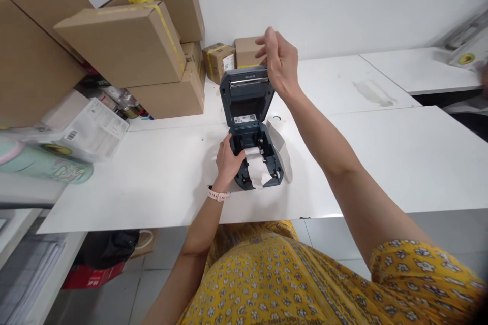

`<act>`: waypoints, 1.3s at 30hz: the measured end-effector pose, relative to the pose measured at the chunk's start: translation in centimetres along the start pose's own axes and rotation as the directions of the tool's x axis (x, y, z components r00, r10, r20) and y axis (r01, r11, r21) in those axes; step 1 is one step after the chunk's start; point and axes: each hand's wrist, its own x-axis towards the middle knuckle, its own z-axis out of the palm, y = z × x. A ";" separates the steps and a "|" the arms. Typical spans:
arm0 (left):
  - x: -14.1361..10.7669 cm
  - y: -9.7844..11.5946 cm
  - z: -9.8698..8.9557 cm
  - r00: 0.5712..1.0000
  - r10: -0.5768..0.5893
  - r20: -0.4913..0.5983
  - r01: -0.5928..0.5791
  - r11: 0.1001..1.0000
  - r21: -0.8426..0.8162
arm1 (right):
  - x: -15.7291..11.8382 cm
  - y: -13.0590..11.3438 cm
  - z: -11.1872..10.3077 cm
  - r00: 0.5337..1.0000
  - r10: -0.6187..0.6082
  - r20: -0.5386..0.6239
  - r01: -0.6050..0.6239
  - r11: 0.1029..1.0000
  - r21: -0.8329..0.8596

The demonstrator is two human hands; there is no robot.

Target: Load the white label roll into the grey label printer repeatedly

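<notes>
A dark label printer (233,111) stands on the white table with its lid (247,92) raised. Inside its base lies a small roll of white paper (251,151), and a loose paper strip (259,168) runs from it toward the front edge. My left hand (227,161) grips the left wall of the base, with the thumb over the inside near the roll. At the top right corner of the lid is my right hand (281,61), its fingers apart and pointing left; whether some fingers rest behind the lid I cannot tell.
White backing paper (281,155) lies against the printer's right side. Stacked cardboard boxes (125,45) fill the back left, with smaller boxes (219,63) behind the printer. A mint green bottle (57,165) lies at the left. A clear plastic piece (375,92) lies at the right.
</notes>
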 end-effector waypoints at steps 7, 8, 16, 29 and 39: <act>0.3 -0.4 0.1 1.000 0.008 0.004 -0.008 1.000 -0.030 | -3.7 -3.6 -0.5 0.971 -0.151 -0.184 0.106 0.966 -0.236; 0.3 -0.4 0.2 1.000 0.006 0.000 -0.006 0.999 -0.034 | -5.4 -4.0 -0.5 0.982 -0.173 -0.076 0.148 0.955 -0.259; 0.0 -0.8 -0.2 0.999 0.037 0.034 -0.037 0.999 -0.014 | -12.3 -3.1 2.8 0.396 0.132 0.909 0.385 0.875 -0.295; -0.2 -1.1 -0.5 0.999 0.016 0.039 -0.014 0.999 -0.052 | -11.3 0.0 -2.1 0.519 -0.205 0.830 -0.031 0.966 0.258; -0.6 -1.3 -0.2 1.000 0.016 0.014 -0.014 0.990 -0.140 | -20.7 11.5 -10.0 0.810 0.285 0.513 -0.564 0.621 0.544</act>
